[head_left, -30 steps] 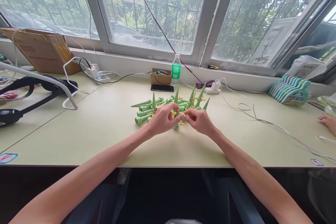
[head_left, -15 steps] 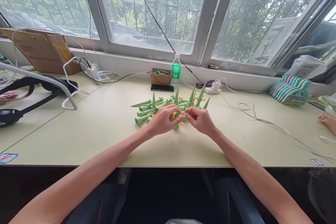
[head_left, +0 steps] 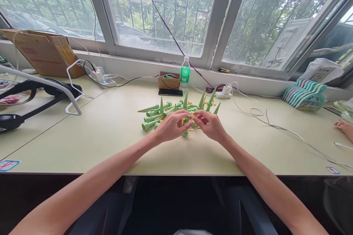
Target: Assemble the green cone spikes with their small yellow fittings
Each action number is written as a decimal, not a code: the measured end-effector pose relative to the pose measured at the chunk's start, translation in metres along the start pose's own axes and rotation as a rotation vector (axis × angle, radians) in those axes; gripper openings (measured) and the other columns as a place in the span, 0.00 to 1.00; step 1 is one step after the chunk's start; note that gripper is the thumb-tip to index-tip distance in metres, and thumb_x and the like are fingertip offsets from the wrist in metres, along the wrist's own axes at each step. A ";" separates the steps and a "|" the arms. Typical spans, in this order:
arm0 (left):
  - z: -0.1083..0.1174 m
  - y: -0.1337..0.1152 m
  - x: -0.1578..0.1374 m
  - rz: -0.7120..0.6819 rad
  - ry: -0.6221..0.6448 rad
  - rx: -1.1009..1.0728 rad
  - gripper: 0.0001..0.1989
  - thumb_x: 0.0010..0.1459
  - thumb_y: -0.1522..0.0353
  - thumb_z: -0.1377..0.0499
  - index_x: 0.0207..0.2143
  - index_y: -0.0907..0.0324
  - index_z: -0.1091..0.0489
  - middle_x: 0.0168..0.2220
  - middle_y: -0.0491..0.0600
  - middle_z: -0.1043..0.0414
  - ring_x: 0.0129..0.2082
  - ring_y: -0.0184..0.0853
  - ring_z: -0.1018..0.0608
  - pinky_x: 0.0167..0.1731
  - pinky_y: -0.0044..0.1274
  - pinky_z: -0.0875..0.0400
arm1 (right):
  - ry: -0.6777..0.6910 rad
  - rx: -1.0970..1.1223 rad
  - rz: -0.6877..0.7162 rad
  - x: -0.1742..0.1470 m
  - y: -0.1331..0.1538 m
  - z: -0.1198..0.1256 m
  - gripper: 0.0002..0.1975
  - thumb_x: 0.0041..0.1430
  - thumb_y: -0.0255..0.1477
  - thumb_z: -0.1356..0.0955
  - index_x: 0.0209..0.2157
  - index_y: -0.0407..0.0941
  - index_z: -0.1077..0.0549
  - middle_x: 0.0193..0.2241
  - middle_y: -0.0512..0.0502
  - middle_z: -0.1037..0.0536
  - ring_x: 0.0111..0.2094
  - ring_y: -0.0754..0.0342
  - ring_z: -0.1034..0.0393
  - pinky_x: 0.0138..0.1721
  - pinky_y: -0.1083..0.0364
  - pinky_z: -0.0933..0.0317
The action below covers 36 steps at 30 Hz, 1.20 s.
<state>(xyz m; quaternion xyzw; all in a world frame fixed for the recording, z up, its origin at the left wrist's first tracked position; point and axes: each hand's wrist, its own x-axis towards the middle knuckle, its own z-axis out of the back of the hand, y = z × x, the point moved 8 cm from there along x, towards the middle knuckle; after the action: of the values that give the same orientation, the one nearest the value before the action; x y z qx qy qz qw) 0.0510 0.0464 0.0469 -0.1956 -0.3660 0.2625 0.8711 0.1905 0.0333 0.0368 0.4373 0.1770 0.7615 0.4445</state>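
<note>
My left hand and my right hand meet over a heap of green plastic plant watering spikes. Between my fingertips is one spike, its lower end showing beneath my left hand. The left fingers are closed on it. My right thumb and forefinger pinch at a small yellow valve on it, mostly hidden by my fingers. Several spikes in the heap stand with points upward, such as the tall cone behind my hands; others lie flat. More small yellow valves show among them.
Behind the heap are a phone, a small cardboard box and a bottle. White cables run across the right side, near hangers and another person's hand. A black headset lies left.
My right fingers have shifted very slightly at the yellow valve. My left hand and the heap stay in place.
</note>
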 end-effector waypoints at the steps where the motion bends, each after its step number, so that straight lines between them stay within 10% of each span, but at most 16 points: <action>1: 0.000 0.000 0.000 -0.005 0.002 0.003 0.12 0.65 0.61 0.44 0.39 0.59 0.25 0.46 0.51 0.25 0.19 0.23 0.33 0.23 0.21 0.34 | 0.006 0.007 -0.007 0.000 -0.001 -0.001 0.16 0.66 0.42 0.35 0.43 0.44 0.27 0.27 0.49 0.26 0.19 0.60 0.38 0.22 0.59 0.42; 36: 0.000 0.006 -0.001 0.047 -0.031 -0.117 0.10 0.64 0.63 0.43 0.42 0.58 0.26 0.42 0.49 0.26 0.22 0.24 0.31 0.24 0.20 0.30 | -0.022 0.071 -0.027 0.000 -0.003 -0.002 0.14 0.66 0.41 0.36 0.38 0.44 0.27 0.30 0.46 0.24 0.22 0.57 0.32 0.21 0.58 0.39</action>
<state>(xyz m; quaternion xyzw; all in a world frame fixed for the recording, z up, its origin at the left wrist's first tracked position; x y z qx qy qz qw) 0.0484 0.0504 0.0426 -0.2508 -0.3895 0.2642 0.8459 0.1901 0.0352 0.0336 0.4588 0.2051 0.7437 0.4408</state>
